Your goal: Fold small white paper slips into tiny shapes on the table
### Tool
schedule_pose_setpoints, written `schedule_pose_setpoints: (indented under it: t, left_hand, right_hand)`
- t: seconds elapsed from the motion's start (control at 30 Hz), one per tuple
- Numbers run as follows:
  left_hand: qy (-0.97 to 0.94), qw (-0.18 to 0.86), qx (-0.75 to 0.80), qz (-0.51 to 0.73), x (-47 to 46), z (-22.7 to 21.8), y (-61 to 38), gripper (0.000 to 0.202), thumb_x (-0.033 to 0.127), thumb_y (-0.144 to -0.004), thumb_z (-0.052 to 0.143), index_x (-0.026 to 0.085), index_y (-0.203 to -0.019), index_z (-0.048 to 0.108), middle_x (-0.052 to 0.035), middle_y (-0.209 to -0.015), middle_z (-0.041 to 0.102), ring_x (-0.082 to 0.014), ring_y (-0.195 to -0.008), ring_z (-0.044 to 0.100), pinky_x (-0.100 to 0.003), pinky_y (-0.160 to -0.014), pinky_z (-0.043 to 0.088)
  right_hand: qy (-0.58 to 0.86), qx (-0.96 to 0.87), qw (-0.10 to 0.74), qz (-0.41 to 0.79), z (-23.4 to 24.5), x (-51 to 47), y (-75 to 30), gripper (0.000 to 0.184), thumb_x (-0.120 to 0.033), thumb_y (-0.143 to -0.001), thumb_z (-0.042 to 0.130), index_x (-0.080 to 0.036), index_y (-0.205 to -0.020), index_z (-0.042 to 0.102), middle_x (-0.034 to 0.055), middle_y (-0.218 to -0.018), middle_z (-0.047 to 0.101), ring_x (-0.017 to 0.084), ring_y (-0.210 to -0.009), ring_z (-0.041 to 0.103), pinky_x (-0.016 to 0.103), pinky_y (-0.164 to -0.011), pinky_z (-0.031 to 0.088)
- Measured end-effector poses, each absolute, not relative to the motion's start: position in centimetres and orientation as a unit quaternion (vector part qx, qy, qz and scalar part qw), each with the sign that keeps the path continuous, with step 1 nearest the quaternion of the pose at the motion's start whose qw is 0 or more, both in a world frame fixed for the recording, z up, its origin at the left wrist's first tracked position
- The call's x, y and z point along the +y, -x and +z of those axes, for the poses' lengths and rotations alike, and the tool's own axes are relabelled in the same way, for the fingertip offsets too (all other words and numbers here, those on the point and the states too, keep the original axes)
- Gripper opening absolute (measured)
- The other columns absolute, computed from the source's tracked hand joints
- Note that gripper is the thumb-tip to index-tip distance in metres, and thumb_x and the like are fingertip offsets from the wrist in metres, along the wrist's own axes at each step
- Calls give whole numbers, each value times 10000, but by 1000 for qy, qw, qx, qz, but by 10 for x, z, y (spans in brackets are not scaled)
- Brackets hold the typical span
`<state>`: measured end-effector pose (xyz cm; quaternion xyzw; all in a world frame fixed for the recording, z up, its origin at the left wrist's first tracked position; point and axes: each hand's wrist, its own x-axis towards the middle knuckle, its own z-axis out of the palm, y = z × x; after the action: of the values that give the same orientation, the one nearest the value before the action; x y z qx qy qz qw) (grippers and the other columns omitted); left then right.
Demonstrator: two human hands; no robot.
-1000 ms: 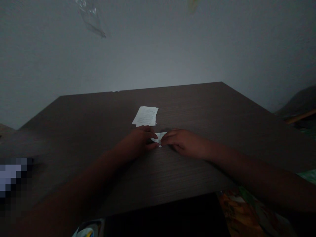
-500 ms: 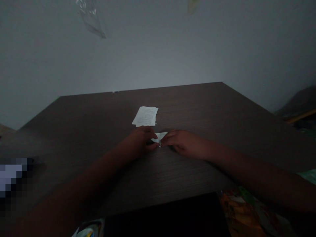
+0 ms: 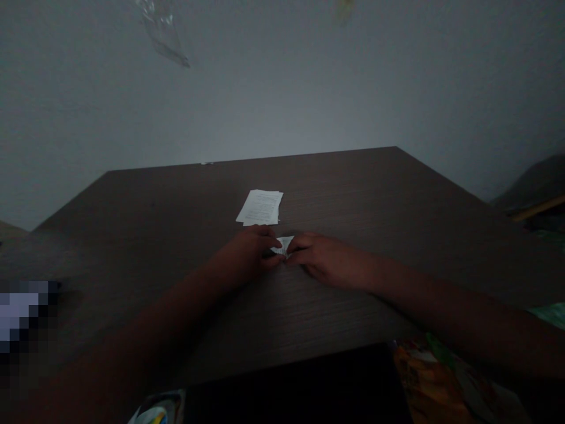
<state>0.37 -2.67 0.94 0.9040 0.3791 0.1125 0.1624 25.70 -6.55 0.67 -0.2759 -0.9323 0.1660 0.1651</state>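
A small piece of printed paper (image 3: 283, 244) lies on the dark wooden table (image 3: 344, 200), between my two hands. My left hand (image 3: 251, 253) has its thumb and fingers closed on the paper's left side. On the right side, my right hand (image 3: 324, 256) pinches the paper near its front edge. The fingers cover much of the sheet, so its full shape is hidden. Just beyond my left hand rests a small stack of printed sheets (image 3: 261, 207), slightly fanned out.
A pale wall (image 3: 282, 88) stands behind the table, with a clear plastic bag (image 3: 163, 35) hanging on it. At the left edge is a pixelated object (image 3: 22, 312). Colourful packaging (image 3: 432, 383) sits below the table's front edge at right.
My right hand's fingers have shifted slightly left over the paper, covering more of its right side. My left hand and the stack look the same.
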Motion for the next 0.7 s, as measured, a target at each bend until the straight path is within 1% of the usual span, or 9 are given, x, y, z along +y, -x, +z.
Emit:
schedule_pose_setpoints:
  t: [0.13,0.3,0.43,0.53,0.6,0.7]
  left_hand:
    - [-905,174,370,119,-30,12,-5,174,294,-997,759,201,-1112,852,-112,-1201,760,-270,-1109,728,-433,-1053,569]
    - [-907,178,367,108,-31,14,-5,179,248,-1003,752,193,-1146,845,-103,-1179,754,-263,-1104,724,-424,-1040,558]
    - [-916,171,348,100,-29,15,-4,156,218,-1013,736,203,-1123,846,-88,-1174,757,-248,-1100,720,-407,-1055,555]
    - [-916,177,348,95,-28,16,-3,157,227,-1013,740,214,-1127,847,-79,-1174,761,-245,-1097,727,-397,-1060,560]
    - [-915,182,349,91,-28,16,-3,162,229,-1017,736,208,-1133,847,-88,-1177,761,-253,-1106,727,-409,-1066,561]
    - [-918,186,336,98,-29,16,-2,170,214,-1033,708,200,-1133,844,-93,-1167,758,-255,-1102,717,-431,-1074,552]
  right_hand:
    - [273,-927,190,171,5,-66,-259,467,-2,-965,562,-236,-1305,782,106,-1372,717,248,-1293,672,443,-1138,565]
    - [265,-927,196,177,0,-64,-260,447,-17,-966,580,-235,-1300,782,116,-1453,699,272,-1366,645,493,-1188,533]
    - [273,-928,193,166,0,-63,-260,417,-33,-986,577,-230,-1285,791,112,-1422,715,258,-1344,659,469,-1171,540]
    - [280,-924,191,176,4,-63,-260,388,-54,-1002,580,-227,-1271,799,118,-1422,729,266,-1330,669,489,-1175,534]
    - [279,-925,182,184,7,-64,-260,377,-60,-1006,583,-221,-1269,801,127,-1443,726,277,-1343,665,512,-1190,520]
    - [281,-927,169,182,11,-66,-260,362,-58,-1013,576,-203,-1256,803,131,-1436,730,275,-1341,668,508,-1191,519]
